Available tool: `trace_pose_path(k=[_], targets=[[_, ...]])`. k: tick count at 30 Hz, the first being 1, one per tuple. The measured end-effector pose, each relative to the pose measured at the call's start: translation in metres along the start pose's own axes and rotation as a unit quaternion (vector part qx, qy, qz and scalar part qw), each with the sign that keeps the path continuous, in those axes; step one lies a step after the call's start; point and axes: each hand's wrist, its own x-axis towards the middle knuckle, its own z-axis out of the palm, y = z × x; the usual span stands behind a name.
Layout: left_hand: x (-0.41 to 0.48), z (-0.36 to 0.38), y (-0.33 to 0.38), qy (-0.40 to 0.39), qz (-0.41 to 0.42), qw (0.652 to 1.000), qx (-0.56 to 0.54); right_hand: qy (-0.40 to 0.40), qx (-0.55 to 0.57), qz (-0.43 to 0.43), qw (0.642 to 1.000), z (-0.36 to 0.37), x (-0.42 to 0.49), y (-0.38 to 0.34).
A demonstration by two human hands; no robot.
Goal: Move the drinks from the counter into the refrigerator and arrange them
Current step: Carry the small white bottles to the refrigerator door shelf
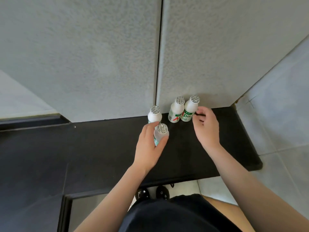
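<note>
There is one view, from the person's head, looking forward and steeply down over the counter [100, 148]. It sits close. Both forearms run up from the bottom edge, and the left hand [148, 144], wrapped round a bottle [161, 131], and the right hand [207, 128] land near the middle of the frame. The wide lens makes the grey wall panels [83, 56] ahead fan outward. It also reaches down far enough to catch the person's shoes [152, 193] below the counter's near edge, and floor tiles [275, 114] off to the right.
</note>
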Motion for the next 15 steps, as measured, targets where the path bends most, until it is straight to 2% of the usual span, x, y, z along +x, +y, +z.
trace_pose_path(k=[10, 15], targets=[[0.017, -0.004, -0.001, -0.06, -0.006, 0.998, 0.022, 0.029, -0.06, 0.046, 0.997, 0.025, 0.036, -0.006], [-0.002, -0.017, -0.002, -0.007, -0.058, 0.998, -0.014, -0.01, -0.047, 0.032, 0.998, 0.024, 0.05, 0.01]])
